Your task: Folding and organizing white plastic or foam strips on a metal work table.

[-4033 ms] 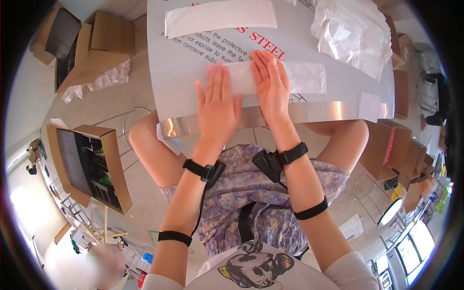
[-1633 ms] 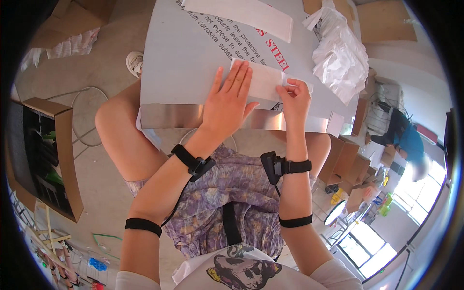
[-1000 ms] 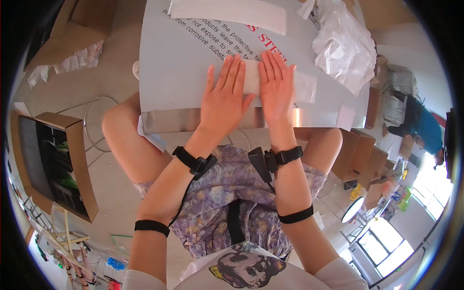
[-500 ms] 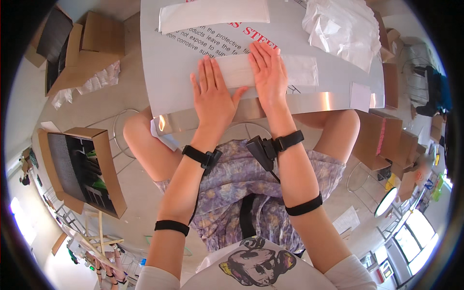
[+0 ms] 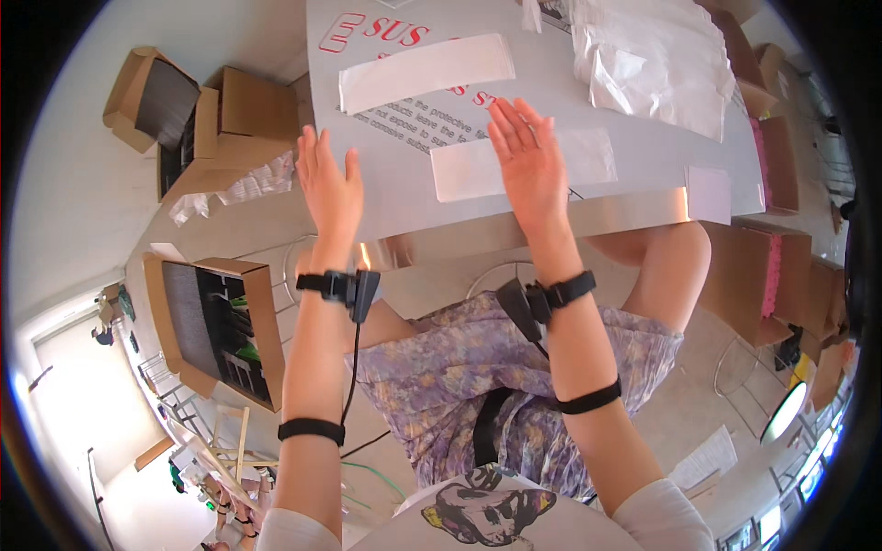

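Note:
My left hand (image 5: 329, 195) is held at the table's left edge with fingers stretched out and nothing in it, away from the white strips. My right hand (image 5: 534, 179) is also open, its fingers extended over a flat folded white strip (image 5: 467, 171), covering the strip's middle. Whether the right hand touches it I cannot tell. Farther back lies a second folded white strip (image 5: 423, 75), apart from both hands. Both strips rest on a table (image 5: 395, 193) topped with grey printed film.
A pile of thin white sheets (image 5: 657, 78) lies at the table's far right. A small pale card (image 5: 708, 194) sits by the right front edge. Cardboard boxes (image 5: 241, 317) stand on the floor at left, with more boxes (image 5: 749, 275) at right. A round stool (image 5: 740, 390) is nearby.
My left hand has come off the near white strip and moved left to the table edge. The right hand remains over that strip. The whole view has shifted.

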Demonstrator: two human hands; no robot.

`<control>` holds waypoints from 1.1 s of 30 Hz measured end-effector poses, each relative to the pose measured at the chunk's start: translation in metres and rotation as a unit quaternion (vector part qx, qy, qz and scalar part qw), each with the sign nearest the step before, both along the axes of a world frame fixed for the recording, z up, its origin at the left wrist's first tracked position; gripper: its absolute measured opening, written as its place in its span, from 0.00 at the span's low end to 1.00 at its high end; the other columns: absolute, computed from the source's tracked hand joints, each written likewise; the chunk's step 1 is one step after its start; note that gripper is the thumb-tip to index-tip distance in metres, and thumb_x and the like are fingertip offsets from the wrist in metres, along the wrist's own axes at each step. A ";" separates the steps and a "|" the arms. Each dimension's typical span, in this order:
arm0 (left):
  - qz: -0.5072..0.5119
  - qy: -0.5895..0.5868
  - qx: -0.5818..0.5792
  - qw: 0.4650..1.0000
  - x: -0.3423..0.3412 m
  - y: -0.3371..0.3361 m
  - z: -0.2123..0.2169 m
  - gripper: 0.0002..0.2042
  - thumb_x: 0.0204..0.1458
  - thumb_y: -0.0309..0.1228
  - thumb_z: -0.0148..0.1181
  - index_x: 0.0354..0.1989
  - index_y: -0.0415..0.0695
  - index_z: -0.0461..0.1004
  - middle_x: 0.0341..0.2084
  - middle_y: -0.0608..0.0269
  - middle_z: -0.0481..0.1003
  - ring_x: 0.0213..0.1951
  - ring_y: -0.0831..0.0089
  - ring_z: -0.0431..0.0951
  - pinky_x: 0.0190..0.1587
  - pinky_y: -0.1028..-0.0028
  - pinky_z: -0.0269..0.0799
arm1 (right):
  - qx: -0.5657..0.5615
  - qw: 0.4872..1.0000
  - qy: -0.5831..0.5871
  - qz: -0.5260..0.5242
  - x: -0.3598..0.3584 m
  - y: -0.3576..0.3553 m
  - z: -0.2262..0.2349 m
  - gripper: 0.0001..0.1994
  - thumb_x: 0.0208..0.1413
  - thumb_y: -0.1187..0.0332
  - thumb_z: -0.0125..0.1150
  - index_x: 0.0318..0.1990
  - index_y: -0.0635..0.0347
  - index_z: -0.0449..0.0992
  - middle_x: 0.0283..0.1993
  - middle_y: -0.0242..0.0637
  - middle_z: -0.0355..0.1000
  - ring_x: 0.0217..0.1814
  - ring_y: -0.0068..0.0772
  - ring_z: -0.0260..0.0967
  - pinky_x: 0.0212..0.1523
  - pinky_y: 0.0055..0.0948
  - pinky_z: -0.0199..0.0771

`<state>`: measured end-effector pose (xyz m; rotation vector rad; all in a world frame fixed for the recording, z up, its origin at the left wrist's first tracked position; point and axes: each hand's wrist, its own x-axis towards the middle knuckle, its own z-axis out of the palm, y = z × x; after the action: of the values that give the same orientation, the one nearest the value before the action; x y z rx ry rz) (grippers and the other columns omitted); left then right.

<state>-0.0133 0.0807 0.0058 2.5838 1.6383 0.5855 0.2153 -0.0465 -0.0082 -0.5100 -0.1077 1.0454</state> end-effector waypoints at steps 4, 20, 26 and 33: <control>0.024 -0.082 -0.123 0.989 0.010 0.071 -0.003 0.25 0.57 0.38 0.59 0.59 0.35 0.66 0.60 0.45 0.68 0.61 0.56 0.68 0.61 0.61 0.64 | -0.016 0.997 -0.062 0.041 0.028 -0.031 0.048 0.26 0.70 0.56 0.41 0.66 0.68 0.58 0.68 0.53 0.59 0.70 0.45 0.58 0.68 0.39 0.60; 0.153 -0.430 -0.137 0.879 0.001 0.125 -0.020 0.11 0.53 0.30 0.63 0.38 0.34 0.78 0.34 0.61 0.79 0.28 0.76 0.79 0.30 0.76 0.73 | -0.333 0.905 -0.262 0.035 0.034 -0.240 0.075 0.17 0.64 0.65 0.54 0.54 0.67 0.71 0.49 0.40 0.74 0.48 0.28 0.71 0.50 0.27 0.69; 0.147 -0.499 -0.159 0.839 -0.011 -0.030 0.065 0.08 0.59 0.30 0.56 0.42 0.38 0.71 0.39 0.61 0.76 0.44 0.73 0.77 0.36 0.75 0.72 | -0.272 0.893 -0.301 0.195 -0.017 -0.203 0.102 0.15 0.67 0.65 0.48 0.54 0.65 0.71 0.52 0.40 0.72 0.55 0.31 0.70 0.52 0.31 0.71; 0.089 -0.571 -0.319 0.751 -0.056 -0.218 0.087 0.11 0.56 0.26 0.54 0.47 0.38 0.72 0.40 0.65 0.72 0.45 0.72 0.71 0.51 0.73 0.65 | -0.161 0.896 0.150 0.386 -0.118 -0.146 0.061 0.27 0.68 0.47 0.44 0.61 0.61 0.66 0.62 0.42 0.67 0.64 0.38 0.65 0.60 0.43 0.68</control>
<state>-0.0694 -0.1370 0.0930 1.0970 1.2292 1.0569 0.0969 -0.1927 0.0533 -0.6129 0.1576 1.9337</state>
